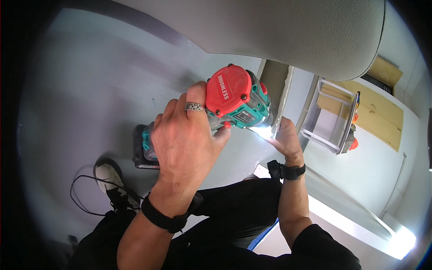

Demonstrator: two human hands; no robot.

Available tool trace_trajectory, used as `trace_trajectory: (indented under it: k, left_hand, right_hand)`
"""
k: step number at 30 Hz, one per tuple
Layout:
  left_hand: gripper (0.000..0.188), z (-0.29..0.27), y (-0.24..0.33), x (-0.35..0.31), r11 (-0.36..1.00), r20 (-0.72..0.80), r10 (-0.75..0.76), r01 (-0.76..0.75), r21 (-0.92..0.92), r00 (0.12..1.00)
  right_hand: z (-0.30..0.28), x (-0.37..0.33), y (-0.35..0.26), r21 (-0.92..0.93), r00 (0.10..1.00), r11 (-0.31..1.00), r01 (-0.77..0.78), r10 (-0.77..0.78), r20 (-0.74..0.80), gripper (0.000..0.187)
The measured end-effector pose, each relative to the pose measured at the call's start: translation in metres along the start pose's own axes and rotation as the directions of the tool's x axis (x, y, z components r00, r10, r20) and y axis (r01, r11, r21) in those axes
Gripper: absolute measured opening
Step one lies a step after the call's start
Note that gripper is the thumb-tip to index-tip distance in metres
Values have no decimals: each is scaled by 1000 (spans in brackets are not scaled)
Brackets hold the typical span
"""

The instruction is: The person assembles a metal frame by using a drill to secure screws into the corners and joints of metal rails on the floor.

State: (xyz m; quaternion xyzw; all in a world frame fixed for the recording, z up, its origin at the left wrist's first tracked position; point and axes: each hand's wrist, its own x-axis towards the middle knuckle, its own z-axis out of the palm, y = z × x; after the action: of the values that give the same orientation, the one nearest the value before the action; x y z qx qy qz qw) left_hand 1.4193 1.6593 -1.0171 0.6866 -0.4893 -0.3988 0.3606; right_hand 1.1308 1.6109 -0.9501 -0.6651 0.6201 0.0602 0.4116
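Note:
My left hand [184,135], with a ring on one finger and a black band at the wrist, is wrapped round the handle of a red and teal cordless drill [245,118]. The drill lies tilted, its battery toward the lower left and its nose toward the right. Its lamp glares at the front, so the bit's tip is washed out. Right at that bright spot, the closed fingers of my right hand [288,140] meet the lower end of a narrow board [284,96]. What they pinch there is hidden by the board and the glare.
A grey padded panel [288,31] hangs over the work. On the grey floor lies a small screw [154,102]. A black cable [74,193] loops beside my shoe [107,175]. At right stand a white rack [330,146] and cardboard [382,117]; a bright lamp [402,243] shines lower right.

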Motion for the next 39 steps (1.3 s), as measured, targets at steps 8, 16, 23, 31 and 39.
trace_trajectory:
  k: [8, 16, 23, 31, 39]
  left_hand:
    - [76, -11, 19, 3, 978, -90, 193, -183, 103, 977]
    - [33, -15, 54, -6, 879, -24, 46, -29, 477, 999]
    - [30, 3, 44, 12, 828, 91, -152, 76, 555, 984]
    - [60, 20, -23, 38, 759, 209, -563, 401, 513, 800]
    - [76, 23, -56, 48, 738, 207, -551, 356, 574, 808]
  right_hand:
    - [1, 1, -7, 4, 999, 999, 33, -33, -37, 38]
    - [4, 3, 7, -85, 999, 996, -25, 21, -45, 37]
    - [31, 40, 39, -87, 991, 996, 35, -45, -122, 25]
    - [98, 94, 54, -322, 995, 945, -50, 20, -97, 18]
    - [133, 114, 60, -376, 996, 926, -21, -14, -91, 19]
